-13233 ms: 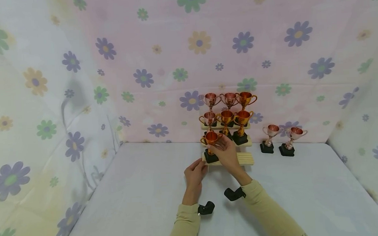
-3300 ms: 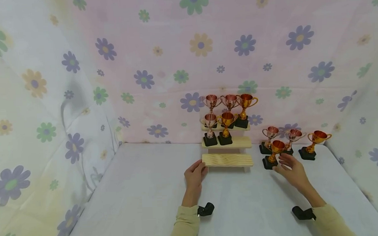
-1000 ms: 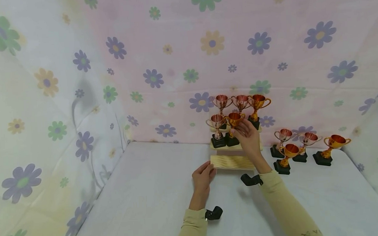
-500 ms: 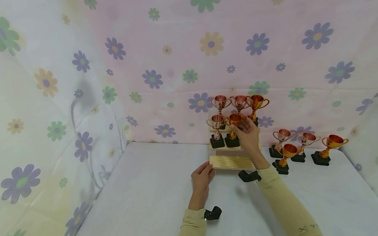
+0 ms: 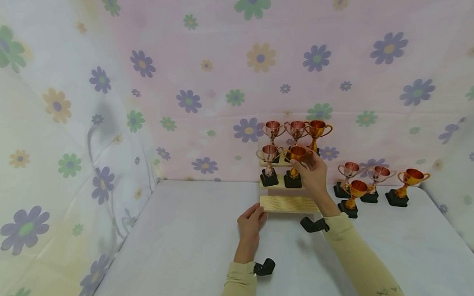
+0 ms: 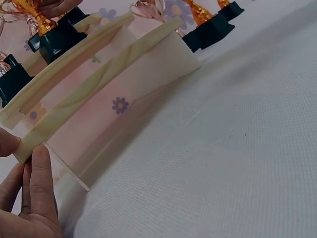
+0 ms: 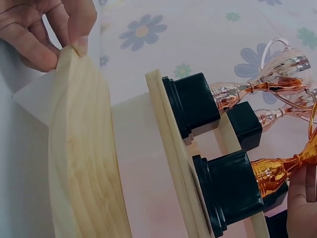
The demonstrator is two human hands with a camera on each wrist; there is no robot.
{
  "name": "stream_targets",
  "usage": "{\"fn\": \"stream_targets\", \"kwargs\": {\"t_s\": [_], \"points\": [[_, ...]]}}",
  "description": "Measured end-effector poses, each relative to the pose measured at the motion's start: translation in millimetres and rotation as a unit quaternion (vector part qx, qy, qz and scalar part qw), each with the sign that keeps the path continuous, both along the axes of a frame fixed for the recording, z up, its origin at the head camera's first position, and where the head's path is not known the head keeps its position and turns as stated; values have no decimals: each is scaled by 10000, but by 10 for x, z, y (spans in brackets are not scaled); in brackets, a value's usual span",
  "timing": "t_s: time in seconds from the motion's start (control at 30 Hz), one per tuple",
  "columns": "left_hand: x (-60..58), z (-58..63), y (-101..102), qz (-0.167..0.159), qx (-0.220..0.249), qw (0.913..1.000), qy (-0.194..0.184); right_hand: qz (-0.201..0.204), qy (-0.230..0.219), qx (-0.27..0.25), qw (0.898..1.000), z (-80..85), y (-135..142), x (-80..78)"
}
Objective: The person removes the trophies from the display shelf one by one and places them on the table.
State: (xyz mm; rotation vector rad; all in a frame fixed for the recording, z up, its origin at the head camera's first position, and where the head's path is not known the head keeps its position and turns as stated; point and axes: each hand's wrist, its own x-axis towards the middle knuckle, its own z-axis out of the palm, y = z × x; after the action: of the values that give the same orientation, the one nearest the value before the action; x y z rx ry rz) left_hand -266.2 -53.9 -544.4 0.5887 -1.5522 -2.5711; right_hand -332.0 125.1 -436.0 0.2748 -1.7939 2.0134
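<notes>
My left hand [image 5: 249, 229] pinches the left end of the lowest step of a three-step wooden stand [image 5: 287, 203]; in the left wrist view thumb and fingers lie either side of the board. My right hand [image 5: 315, 175] holds a gold trophy cup [image 5: 297, 153] by its bowl and stem from the right side. Its black base [image 7: 230, 191] is at the middle step, upright, with a gap to the rose-gold trophy [image 5: 268, 154] on its left. The top step carries two rose-gold trophies [image 5: 273, 129] and one gold trophy [image 5: 318, 129], partly hidden behind the front ones.
Right of the stand, on the white table [image 5: 193, 247], stand two rose-gold trophies [image 5: 349, 170] and two gold ones [image 5: 358, 189], close together. A flowered cloth [image 5: 201, 48] rises behind and at the sides.
Earlier, my right hand moved two gold trophies from the stand to the table at right. In the last second it shifted the middle-step gold trophy slightly right, away from the rose-gold one.
</notes>
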Motion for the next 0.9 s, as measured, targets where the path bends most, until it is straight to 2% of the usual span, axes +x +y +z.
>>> {"fn": "stream_targets", "kwargs": {"t_s": [0.2,0.4,0.63,0.9], "points": [[3,18,2,8,107,9999,-54,40,-82,-82,9999,18,112,130],[-15,12,0,25,135,9999,0,1,-22,157,9999,5,248,281],[-2,-1,-7,173,73,9998,78,348,134,475,9982,-99,423,467],[26,8,36,162,33,9998,77,657,395,1012,9919,-198,748,812]]}}
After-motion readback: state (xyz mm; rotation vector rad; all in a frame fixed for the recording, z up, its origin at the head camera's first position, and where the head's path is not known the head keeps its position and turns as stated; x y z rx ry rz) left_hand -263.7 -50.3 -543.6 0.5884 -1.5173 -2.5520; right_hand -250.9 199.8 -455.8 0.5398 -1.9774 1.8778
